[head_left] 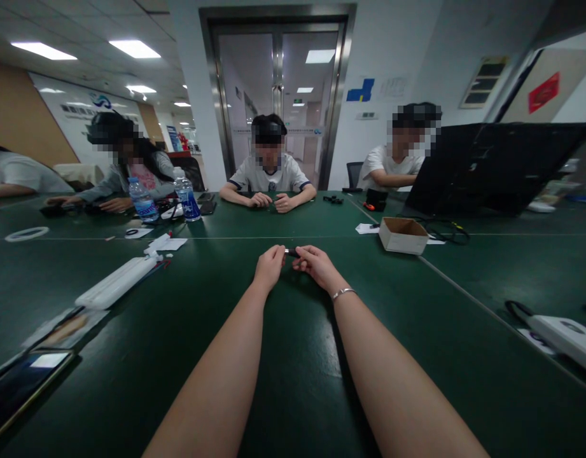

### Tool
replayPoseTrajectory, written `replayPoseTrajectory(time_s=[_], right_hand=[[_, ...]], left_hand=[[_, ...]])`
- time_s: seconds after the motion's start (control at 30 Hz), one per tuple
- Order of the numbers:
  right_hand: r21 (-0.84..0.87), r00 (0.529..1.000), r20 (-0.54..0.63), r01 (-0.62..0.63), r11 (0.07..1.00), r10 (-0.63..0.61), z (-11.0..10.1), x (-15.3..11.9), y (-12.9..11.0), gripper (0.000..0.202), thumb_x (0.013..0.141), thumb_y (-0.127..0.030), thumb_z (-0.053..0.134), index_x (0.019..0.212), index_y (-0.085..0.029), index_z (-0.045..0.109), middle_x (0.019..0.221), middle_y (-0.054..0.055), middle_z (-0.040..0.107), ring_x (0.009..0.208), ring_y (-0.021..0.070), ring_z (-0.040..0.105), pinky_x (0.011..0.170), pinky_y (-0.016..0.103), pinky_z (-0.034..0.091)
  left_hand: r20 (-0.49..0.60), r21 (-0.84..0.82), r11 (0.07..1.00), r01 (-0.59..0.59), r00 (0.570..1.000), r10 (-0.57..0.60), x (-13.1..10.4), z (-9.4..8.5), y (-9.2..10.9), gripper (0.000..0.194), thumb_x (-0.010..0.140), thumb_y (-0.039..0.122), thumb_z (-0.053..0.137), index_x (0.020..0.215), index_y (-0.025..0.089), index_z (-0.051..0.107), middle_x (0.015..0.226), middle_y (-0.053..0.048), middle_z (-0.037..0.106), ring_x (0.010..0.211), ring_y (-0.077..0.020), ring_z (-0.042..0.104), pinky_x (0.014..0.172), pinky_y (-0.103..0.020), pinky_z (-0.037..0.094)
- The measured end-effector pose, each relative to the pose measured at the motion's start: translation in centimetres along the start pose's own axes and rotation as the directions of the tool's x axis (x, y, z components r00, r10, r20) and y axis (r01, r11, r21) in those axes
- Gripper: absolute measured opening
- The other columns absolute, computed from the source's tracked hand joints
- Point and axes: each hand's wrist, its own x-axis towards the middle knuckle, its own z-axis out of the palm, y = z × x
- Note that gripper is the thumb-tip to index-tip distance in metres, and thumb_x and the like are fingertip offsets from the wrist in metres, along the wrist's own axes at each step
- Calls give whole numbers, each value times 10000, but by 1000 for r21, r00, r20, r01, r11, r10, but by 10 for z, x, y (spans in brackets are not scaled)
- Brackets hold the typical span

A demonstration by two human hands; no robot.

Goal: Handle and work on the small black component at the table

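Both my arms reach forward over the green table (293,356). Between my two hands is a small black stick-like object (293,253) with a light, silvery end on the left; its exact kind is too small to tell. My left hand (270,266) is closed, pinching the silvery end with thumb and fingertips. At the black end, the thumb and fingers of my right hand (316,264) are closed around it. A silvery bracelet (343,293) circles my right wrist.
A small open cardboard box (403,236) stands right of my hands, before a large black monitor (497,166). To the left lie a long white object (116,283) and a phone (28,391). Water bottles (186,196) stand farther back. A person (268,178) sits opposite; others sit either side.
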Motion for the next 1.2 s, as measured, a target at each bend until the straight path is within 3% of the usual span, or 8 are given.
replayPoseTrajectory(time_s=[0.47, 0.8, 1.07, 1.2], right_hand=[[41, 998, 50, 23, 999, -25, -1, -1, 2, 340, 669, -226, 848, 896, -181, 599, 697, -9, 664, 551, 103, 627, 652, 253, 584], [56, 995, 100, 25, 998, -30, -5, -1, 1, 439, 595, -172, 860, 947, -204, 601, 839, -5, 666, 647, 110, 650, 630, 218, 568], [44, 999, 35, -3, 999, 2, -3, 3, 3, 307, 685, -195, 831, 877, -177, 593, 671, -17, 651, 468, 74, 564, 611, 235, 581], [45, 1000, 14, -5, 999, 4, -2, 4, 3, 309, 692, -216, 837, 867, -173, 585, 651, -2, 660, 485, 89, 587, 592, 222, 575]], left_hand=[[-1, 35, 996, 81, 997, -81, -1, -5, 5, 533, 839, 624, 420, 526, 194, 441, 496, 24, 403, 497, -124, 377, 527, -264, 272], [-19, 13, 991, 133, 991, -133, 2, -4, 3, 532, 835, 631, 435, 528, 197, 430, 497, 28, 386, 489, -124, 352, 517, -279, 230], [17, -55, 995, 77, 997, -77, 1, -1, 4, 318, 824, 463, 501, 659, 191, 504, 598, 32, 470, 561, -117, 426, 545, -230, 325], [16, -85, 990, 110, 994, -109, 0, -1, 3, 350, 851, 511, 460, 705, 198, 518, 613, 23, 503, 555, -124, 454, 549, -237, 346]])
